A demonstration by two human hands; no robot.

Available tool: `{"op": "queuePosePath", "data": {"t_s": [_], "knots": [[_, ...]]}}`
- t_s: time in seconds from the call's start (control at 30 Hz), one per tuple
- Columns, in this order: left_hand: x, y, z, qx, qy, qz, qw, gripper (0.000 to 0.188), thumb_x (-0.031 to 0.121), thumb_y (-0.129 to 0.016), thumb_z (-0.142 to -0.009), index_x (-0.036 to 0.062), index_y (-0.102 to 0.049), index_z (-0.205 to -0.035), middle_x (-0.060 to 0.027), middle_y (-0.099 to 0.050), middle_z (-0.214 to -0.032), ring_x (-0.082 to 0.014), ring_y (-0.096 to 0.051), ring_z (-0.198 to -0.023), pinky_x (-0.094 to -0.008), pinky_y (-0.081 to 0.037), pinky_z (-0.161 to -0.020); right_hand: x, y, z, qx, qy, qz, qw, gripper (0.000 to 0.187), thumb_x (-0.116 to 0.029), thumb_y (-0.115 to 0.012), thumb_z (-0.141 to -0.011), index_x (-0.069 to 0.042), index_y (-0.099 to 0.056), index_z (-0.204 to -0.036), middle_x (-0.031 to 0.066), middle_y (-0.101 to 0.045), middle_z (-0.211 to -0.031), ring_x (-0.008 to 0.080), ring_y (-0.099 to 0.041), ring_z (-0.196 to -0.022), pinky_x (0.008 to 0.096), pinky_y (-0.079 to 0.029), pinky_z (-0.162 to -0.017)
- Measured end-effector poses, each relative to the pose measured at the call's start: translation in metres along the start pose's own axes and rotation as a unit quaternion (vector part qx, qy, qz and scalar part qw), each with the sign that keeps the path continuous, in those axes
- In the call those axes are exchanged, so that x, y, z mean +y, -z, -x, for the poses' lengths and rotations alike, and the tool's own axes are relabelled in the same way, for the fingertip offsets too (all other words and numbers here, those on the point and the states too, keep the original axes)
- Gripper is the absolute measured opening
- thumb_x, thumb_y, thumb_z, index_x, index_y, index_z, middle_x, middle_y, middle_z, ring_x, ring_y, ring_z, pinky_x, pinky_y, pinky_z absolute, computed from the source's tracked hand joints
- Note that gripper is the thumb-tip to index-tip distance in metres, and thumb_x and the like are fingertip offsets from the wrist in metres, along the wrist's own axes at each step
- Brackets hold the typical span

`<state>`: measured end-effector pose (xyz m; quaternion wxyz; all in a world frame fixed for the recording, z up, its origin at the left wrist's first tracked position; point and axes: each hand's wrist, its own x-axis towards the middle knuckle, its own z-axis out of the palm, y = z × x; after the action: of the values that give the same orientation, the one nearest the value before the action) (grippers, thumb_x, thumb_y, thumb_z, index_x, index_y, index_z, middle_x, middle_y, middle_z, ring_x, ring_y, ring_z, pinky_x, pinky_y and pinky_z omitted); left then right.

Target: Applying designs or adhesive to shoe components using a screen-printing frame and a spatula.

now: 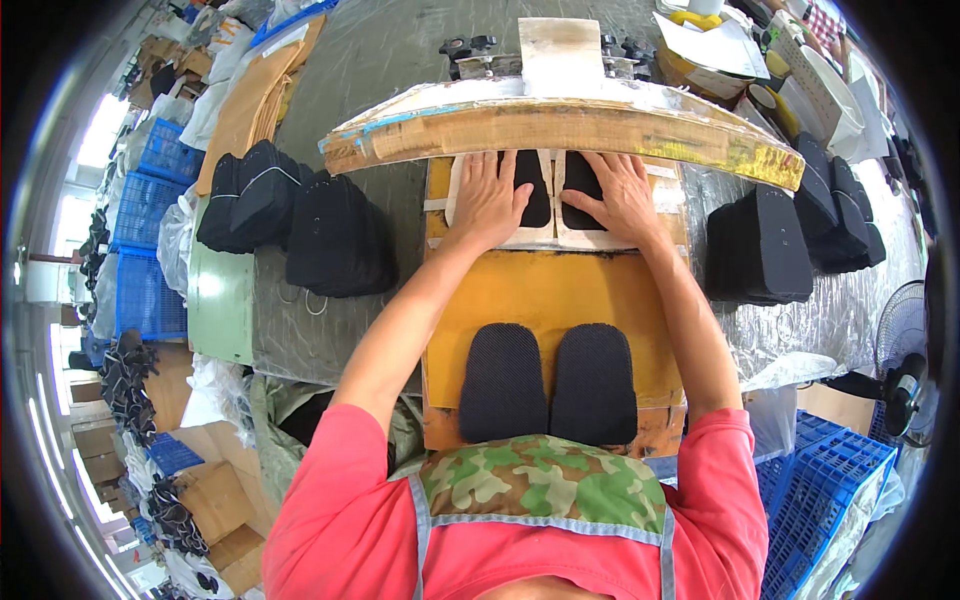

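My left hand lies flat with its fingers stretched, over the left part of a pale template with two openings. Mirroring it, my right hand rests flat on the template's right part. Black fabric shows in both openings: a left black piece and a right black piece, each partly covered by my hands. The template sits on a yellow-brown board. Nearer my body, two black rounded pads lie side by side on that board. My fingertips reach just below a raised wood-edged frame.
Stacks of black pieces stand left and right of the board. Clamps with black knobs hold the frame at the back. Brown card sheets lie far left. Blue crates and a fan stand at the right.
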<state>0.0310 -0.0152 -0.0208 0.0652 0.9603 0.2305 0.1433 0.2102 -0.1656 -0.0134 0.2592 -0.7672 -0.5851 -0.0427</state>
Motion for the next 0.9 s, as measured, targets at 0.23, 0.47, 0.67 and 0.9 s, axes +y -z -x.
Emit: {"op": "queuePosePath", "data": {"t_s": [0.23, 0.47, 0.67, 0.9], "knots": [[-0.016, 0.019, -0.004, -0.05, -0.078, 0.059, 0.994, 0.058, 0.033, -0.048, -0.1, 0.002, -0.036, -0.148, -0.026, -0.024, -0.156, -0.0421, -0.022, -0.145, -0.0527, -0.018, -0.118, -0.001, 0.004, 0.002, -0.001, -0.007, -0.004, 1.0, 0.074, -0.053, -0.068, -0.084, -0.009, -0.049, -0.141, 0.0138, -0.049, -0.141, 0.0313, -0.039, -0.136, 0.0473, -0.023, -0.116], [-0.006, 0.0, 0.005, -0.009, -0.011, -0.016, 1.0, 0.06, 0.034, -0.045, -0.101, 0.0025, -0.03, -0.15, -0.0263, -0.019, -0.158, -0.0404, -0.016, -0.148, -0.0553, -0.014, -0.118, 0.001, -0.007, 0.001, 0.026, 0.007, 0.01, 1.0, 0.078, -0.06, -0.067, -0.082, -0.009, -0.052, -0.139, 0.0144, -0.049, -0.142, 0.0321, -0.04, -0.136, 0.0492, -0.024, -0.115], [0.0, 0.001, -0.001, -0.033, -0.004, -0.013, 0.999, 0.062, 0.035, -0.043, -0.102, 0.002, -0.026, -0.151, -0.0261, -0.012, -0.16, -0.0388, -0.006, -0.15, -0.0538, -0.01, -0.119, 0.006, -0.003, 0.001, 0.012, -0.007, 0.012, 1.0, 0.075, -0.06, -0.066, -0.083, -0.011, -0.052, -0.139, 0.014, -0.048, -0.144, 0.032, -0.036, -0.14, 0.0499, -0.023, -0.116], [-0.004, 0.008, -0.017, -0.014, -0.042, -0.006, 0.999, 0.058, 0.034, -0.046, -0.1, 0.0046, -0.035, -0.149, -0.0229, -0.029, -0.154, -0.0391, -0.022, -0.145, -0.0525, -0.016, -0.117, 0.005, -0.004, 0.003, 0.0, -0.014, 0.012, 1.0, 0.077, -0.06, -0.065, -0.083, -0.011, -0.05, -0.141, 0.0129, -0.045, -0.146, 0.0313, -0.033, -0.141, 0.0507, -0.021, -0.116]]}}
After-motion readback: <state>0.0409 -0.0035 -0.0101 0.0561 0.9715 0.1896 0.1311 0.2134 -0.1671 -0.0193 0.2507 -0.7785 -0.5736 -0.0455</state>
